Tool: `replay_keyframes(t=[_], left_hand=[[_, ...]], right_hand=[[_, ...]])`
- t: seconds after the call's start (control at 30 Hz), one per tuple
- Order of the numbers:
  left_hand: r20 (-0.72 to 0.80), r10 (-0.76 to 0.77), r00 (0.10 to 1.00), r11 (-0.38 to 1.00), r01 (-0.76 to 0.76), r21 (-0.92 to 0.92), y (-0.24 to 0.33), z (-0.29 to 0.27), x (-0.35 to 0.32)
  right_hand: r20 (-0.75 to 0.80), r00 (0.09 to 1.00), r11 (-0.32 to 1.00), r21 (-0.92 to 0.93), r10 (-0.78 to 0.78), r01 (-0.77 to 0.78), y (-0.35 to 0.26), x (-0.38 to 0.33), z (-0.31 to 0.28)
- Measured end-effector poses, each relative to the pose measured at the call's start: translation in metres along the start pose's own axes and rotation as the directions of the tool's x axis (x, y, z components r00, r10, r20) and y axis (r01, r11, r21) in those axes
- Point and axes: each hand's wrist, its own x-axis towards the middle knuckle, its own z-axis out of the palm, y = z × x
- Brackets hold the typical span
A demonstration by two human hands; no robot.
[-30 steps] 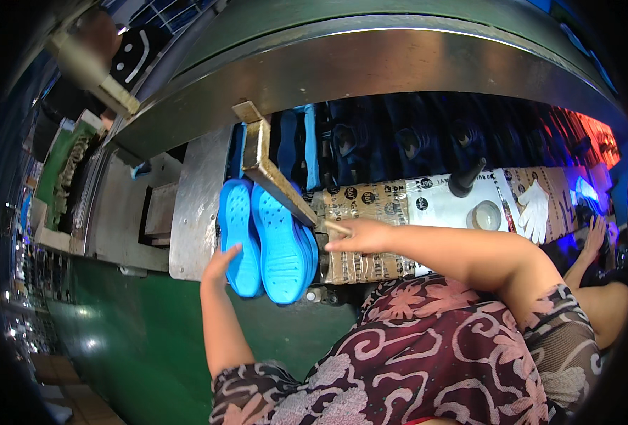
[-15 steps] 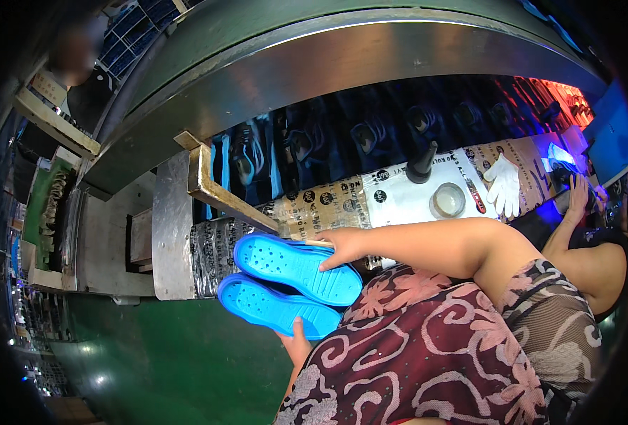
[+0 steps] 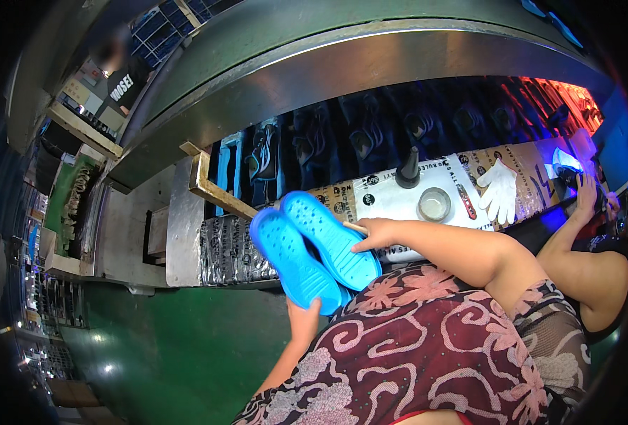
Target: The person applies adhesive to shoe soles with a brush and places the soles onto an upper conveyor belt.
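Two bright blue shoe soles, with small holes at the wider end and ridges lower down, are held side by side over the bench edge. My left hand [image 3: 304,319] grips the lower end of the left sole [image 3: 286,248], thumb on top. My right hand [image 3: 379,235] is closed on the right sole [image 3: 328,241], its thumb over the edge. A thin light wooden stick [image 3: 355,227] also juts from my right hand; its other end is hidden. More blue edges show beneath the left sole, partly covered.
Beyond the hands, the taped bench holds a dark pointed bottle [image 3: 409,170], a round bowl [image 3: 434,204], a red cutter [image 3: 466,204] and a white glove [image 3: 499,191]. Dark shoes [image 3: 263,152] line a rack under a metal beam [image 3: 314,74]. A wooden bar [image 3: 218,191] projects nearby. A co-worker's arm [image 3: 573,234] is at right.
The soles have swung from lying slantwise to pointing more up and away, and shifted right. Both hands have kept hold of them; my left forearm now shows more.
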Motion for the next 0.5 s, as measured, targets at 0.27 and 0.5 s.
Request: replay_keyframes(t=[0.27, 0.5], left_hand=[[0.483, -0.055, 0.874, 0.907, 0.246, -0.342, 0.025, 0.000, 0.145], [-0.045, 0.585, 0.810, 0.722, -0.495, 0.483, 0.087, 0.025, 0.107]], right_hand=[[-0.372, 0.921, 0.986, 0.156, 0.118, -0.063, 0.034, -0.016, -0.037], [-0.656, 0.743, 0.843, 0.470, 0.136, 0.260, 0.030, -0.122, -0.076]])
